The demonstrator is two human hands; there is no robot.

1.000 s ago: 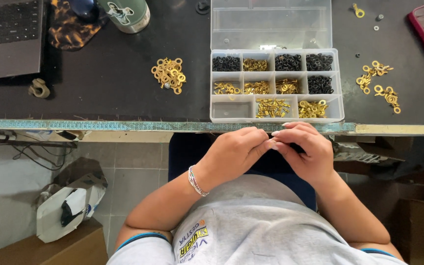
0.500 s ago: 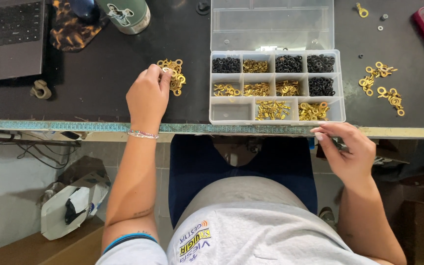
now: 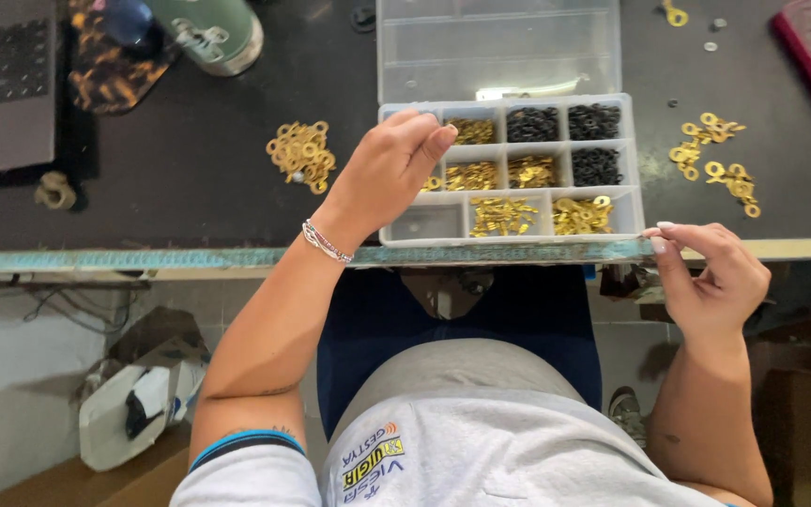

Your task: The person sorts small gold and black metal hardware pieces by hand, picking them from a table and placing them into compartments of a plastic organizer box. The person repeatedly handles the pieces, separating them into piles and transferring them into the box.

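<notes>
The left hand (image 3: 391, 169) hangs over the near-left compartments of the clear plastic organizer box (image 3: 511, 169), fingers bunched and pointing down as in a pinch; whether they grip a piece cannot be told. The right hand (image 3: 711, 277) rests at the table (image 3: 190, 188) edge, just right of the box's near-right corner, fingers curled loosely, nothing visibly held. So the box lies directly ahead of the body, its long axis running left to right along the table edge, and the left hand is the nearer, already above it. A heap of gold rings (image 3: 302, 155) lies left of that hand; scattered gold terminals (image 3: 715, 160) lie beyond the right one.
</notes>
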